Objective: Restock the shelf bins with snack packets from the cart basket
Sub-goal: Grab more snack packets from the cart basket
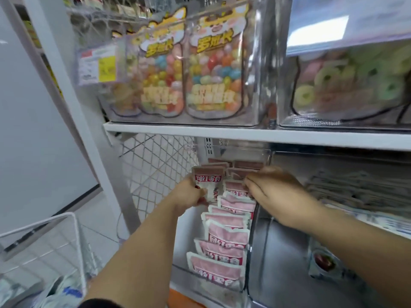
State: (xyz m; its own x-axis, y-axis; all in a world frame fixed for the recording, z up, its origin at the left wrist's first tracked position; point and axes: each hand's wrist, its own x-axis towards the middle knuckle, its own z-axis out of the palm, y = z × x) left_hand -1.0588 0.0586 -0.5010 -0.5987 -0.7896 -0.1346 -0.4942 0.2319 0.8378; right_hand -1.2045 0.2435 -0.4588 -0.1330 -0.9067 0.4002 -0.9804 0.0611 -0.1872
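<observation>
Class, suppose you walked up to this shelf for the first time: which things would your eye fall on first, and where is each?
The bright candy bags stand out first, upright on the upper shelf. Beneath it, the left hand holds a red-and-white packet while the right hand curls over the tops of the row of pink packets. A wire basket sits at lower left.

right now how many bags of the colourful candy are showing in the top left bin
3: the middle bag, the right bag, and a left bag half hidden behind the price label. More may stand behind them in the clear bin.
</observation>
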